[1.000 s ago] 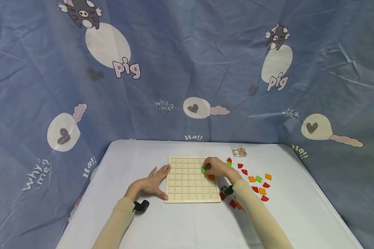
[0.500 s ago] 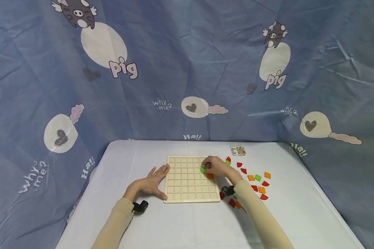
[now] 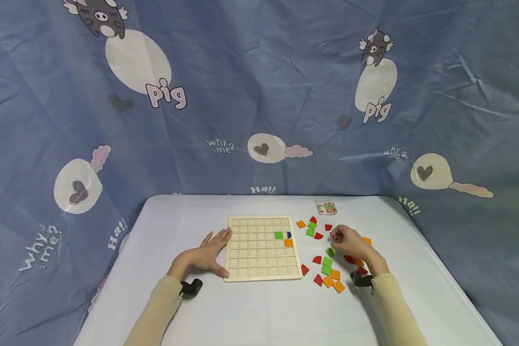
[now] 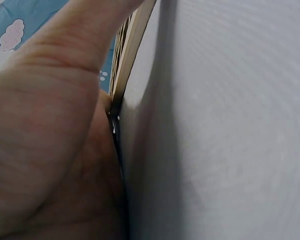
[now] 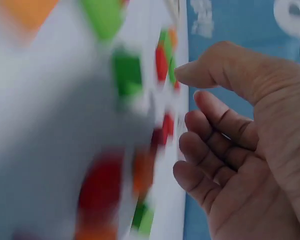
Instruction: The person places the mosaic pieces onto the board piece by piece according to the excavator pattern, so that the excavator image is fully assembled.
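A pale wooden grid board (image 3: pixel 259 278) lies flat on the table, left of the loose pieces, with three tiles in its cells near the right edge: a green square tile (image 3: pixel 278 235), a small blue tile (image 3: pixel 289 235) with a curved side in the next cell to the right, and an orange square tile (image 3: pixel 288 243) directly on the near side of the blue one. The left hand (image 3: pixel 205 255) rests along the board's left edge, fingers spread wide and straight, thumb at the near-left corner. The right hand (image 3: pixel 350 241) hangs over the scattered tiles, well apart from the board; the right wrist view shows its thumb and loosely bent fingers parted, with nothing between them. Below its fingertips lies a shaded green tile (image 3: pixel 330 252); a red quarter-round tile (image 3: pixel 328 227) lies just beyond them. Other red, green and orange tiles spread around, some partly covered by the hand and wrist. One red wedge tile (image 3: pixel 304 270) sits just beside the board's right edge, and an orange tile (image 3: pixel 301 224) lies near its far-right corner. Farther back is a printed picture card (image 3: pixel 326 208). Both cream sleeves (image 3: pixel 149 307) end at black wrist devices (image 3: pixel 191 288). The white table (image 3: pixel 242 317) meets a blue curtain (image 3: pixel 225 62) printed with pigs.
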`<state>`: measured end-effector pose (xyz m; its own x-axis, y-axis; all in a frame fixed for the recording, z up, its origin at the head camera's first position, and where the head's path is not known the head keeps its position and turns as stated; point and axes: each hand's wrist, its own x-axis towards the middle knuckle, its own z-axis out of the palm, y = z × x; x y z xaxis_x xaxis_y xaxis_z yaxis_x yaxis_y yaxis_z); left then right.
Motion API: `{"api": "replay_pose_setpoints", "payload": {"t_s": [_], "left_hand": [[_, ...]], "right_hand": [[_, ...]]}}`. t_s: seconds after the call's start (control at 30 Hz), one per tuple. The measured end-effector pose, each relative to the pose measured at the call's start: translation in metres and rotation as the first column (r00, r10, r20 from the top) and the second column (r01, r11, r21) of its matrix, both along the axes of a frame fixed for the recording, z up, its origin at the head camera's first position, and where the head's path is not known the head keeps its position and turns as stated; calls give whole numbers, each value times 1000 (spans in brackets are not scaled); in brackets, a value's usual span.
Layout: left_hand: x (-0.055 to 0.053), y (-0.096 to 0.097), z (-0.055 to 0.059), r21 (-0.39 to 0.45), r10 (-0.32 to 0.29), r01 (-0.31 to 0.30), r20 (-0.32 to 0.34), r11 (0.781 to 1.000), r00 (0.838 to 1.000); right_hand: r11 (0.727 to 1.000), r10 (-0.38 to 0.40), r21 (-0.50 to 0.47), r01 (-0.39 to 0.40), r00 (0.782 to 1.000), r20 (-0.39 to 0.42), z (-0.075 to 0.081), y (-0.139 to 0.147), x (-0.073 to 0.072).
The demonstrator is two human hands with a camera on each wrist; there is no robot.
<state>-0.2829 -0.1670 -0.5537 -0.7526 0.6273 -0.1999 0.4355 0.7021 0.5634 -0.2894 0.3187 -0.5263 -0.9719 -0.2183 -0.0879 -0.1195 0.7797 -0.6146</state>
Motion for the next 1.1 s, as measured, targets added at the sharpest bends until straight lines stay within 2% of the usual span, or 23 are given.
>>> {"api": "replay_pose_setpoints", "payload": {"t_s": [0.17,0.27,0.43,0.7,0.97,1.1], "left_hand": [[1,-1,1,0,5,-5,0,1000,1000],[1,-3,-1,1,13,-13,-5,1000,1000],[-1,-3,-5,-2,11,-11,-16,1000,1000],[-5,-2,-6,-16,3,-3,-8,1000,1000],[-5,-1,-5,-9,0,0,-7,1000,1000],[-2,0,-4,2,19,-19,10,1000,1000]], "right_hand": [[991,-120,59,119,993,13,-8,40,11],[987,-134,93,132,991,8,-11,52,13],[986,-142,88,139,990,22,-12,60,13],[981,-187,61,182,979,79,-12,60,11],[984,-175,35,175,985,-13,-10,48,10],[991,-123,36,125,990,-67,-6,27,7]]}}
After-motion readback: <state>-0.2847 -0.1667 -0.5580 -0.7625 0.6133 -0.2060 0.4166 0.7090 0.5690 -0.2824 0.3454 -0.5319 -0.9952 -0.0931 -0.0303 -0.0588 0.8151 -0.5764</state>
